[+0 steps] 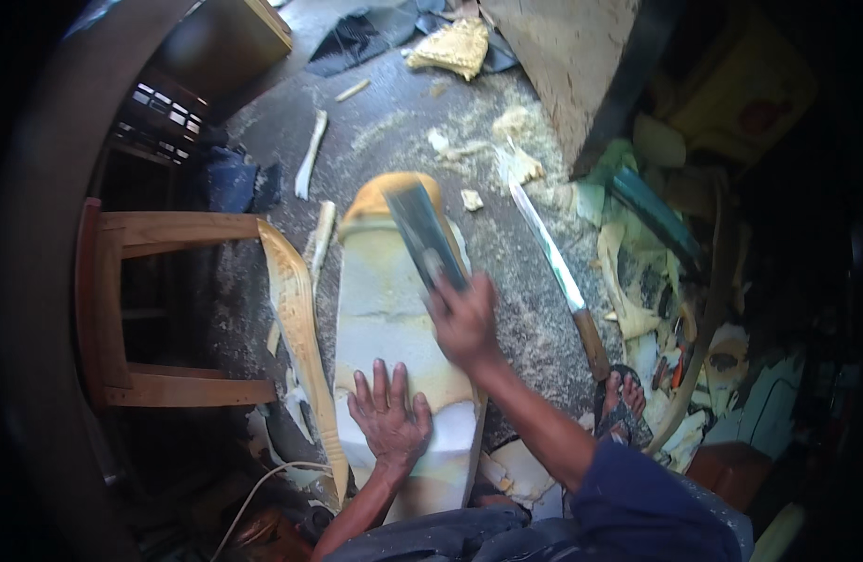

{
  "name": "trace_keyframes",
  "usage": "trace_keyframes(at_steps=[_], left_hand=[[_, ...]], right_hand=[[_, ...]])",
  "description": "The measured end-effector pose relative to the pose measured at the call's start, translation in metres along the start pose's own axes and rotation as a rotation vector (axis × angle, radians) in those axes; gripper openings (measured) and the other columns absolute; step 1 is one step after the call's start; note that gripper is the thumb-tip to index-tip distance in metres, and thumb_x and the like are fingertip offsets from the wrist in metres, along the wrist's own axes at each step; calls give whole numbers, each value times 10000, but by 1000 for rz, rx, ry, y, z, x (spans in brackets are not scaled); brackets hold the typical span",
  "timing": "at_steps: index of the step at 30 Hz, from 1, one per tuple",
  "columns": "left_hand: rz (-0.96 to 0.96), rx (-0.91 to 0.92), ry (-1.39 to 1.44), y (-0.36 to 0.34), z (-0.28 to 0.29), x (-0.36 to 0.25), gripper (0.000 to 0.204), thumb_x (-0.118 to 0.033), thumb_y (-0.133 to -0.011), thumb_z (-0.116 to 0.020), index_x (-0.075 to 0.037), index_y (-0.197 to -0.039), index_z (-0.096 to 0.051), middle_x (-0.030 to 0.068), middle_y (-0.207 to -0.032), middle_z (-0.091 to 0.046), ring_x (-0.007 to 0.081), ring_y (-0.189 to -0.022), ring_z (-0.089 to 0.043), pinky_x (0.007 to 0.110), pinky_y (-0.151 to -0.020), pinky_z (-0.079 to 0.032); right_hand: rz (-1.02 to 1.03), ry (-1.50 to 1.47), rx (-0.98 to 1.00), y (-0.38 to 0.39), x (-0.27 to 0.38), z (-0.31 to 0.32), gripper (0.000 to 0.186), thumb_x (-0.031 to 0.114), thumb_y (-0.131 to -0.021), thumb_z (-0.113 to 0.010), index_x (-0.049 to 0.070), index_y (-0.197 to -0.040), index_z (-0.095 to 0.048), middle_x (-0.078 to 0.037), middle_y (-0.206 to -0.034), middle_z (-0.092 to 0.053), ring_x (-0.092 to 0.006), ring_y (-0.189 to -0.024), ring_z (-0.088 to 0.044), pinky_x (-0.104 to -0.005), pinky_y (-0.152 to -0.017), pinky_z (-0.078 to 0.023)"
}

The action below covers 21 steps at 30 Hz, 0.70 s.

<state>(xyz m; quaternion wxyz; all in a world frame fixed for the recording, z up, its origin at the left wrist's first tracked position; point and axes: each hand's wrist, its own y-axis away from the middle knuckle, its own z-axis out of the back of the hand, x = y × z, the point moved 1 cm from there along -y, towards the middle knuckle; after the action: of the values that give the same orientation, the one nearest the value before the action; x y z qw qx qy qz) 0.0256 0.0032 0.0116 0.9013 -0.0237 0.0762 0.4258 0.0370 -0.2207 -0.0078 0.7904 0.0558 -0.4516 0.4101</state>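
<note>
The grey floor (394,108) carries crumbs, a long knife (565,278), pale scraps (472,199), a strip (311,157) and dark cloth (361,42).

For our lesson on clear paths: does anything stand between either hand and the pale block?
Nothing visible separates the left hand from the pale block; it rests on top. The right hand grips a flat tool that overlaps the block in view; nothing else shows between them.

Floor (371,131) lit at upper centre; right side and corners dark. Motion blur on tool (420,228) and right hand (466,320). Glare on knife (547,244); fisheye bends outer edges.
</note>
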Motion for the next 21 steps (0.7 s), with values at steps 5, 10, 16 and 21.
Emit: trace_keyframes(at_steps=[5, 10, 16, 21], left_hand=[[2, -8, 29, -1, -2, 2, 660, -342, -922, -671, -206, -1551, -524, 118, -1684, -373, 454, -1554, -272, 710, -1171, -227], [10, -15, 26, -1, -3, 2, 680, -354, -926, -665, -216, -1570, -498, 108, -1683, -371, 447, -1558, -264, 704, -1180, -212], [-5, -18, 36, 1, -5, 4, 666, -372, -939, -650, -231, -1571, -496, 104, -1689, -361, 440, -1566, -248, 701, -1184, -209], [15, 12, -2, 2, -5, 3, 664, -369, -933, -659, -214, -1561, -511, 106, -1688, -365, 436, -1573, -243, 700, -1185, -212]], right_hand=[[-136, -79, -132, -14, -5, 7, 354, 186, -981, -691, 27, -1297, -721, -196, -960, -575, -347, -979, -501, -471, -878, -430], [-37, -67, -73, 7, 4, 8, 365, 239, -984, -688, 88, -1314, -723, -212, -940, -574, -363, -943, -500, -482, -864, -433], [-118, -121, -100, -1, -8, 5, 344, 286, -990, -680, 106, -1277, -744, -215, -923, -567, -363, -923, -507, -480, -837, -443], [-43, -40, -46, 31, -3, 14, 366, 259, -1010, -656, 96, -1331, -719, -209, -940, -528, -329, -920, -485, -444, -821, -428]])
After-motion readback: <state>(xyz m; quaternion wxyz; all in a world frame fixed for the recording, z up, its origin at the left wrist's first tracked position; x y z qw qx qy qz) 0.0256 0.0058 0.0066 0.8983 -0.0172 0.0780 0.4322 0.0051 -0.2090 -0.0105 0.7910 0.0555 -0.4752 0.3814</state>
